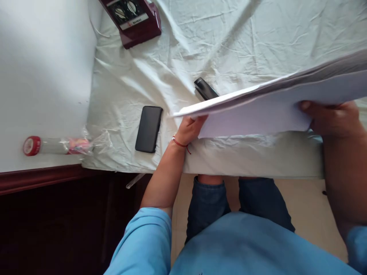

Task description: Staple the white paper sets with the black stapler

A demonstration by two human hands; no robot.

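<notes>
A stack of large white paper sheets (252,114) is held up tilted above the cloth, its layered edges fanning toward the right. My left hand (190,130) grips the stack's left end, fingers hidden beneath or behind the sheets. On the right side, my right hand (332,116) clasps the near edge with the thumb lying on the paper. Just behind the stack lies a black stapler-like object (205,89), partly covered by the sheets. A black smartphone (149,129) rests flat to the left of my left hand.
A pale, wrinkled cloth (229,156) covers the table. At the back left stands a dark red device with knobs (140,23). Along the left lies a clear tube with a red cap (54,146) and crinkled plastic wrap, beside a white surface with a dark red edge (40,177).
</notes>
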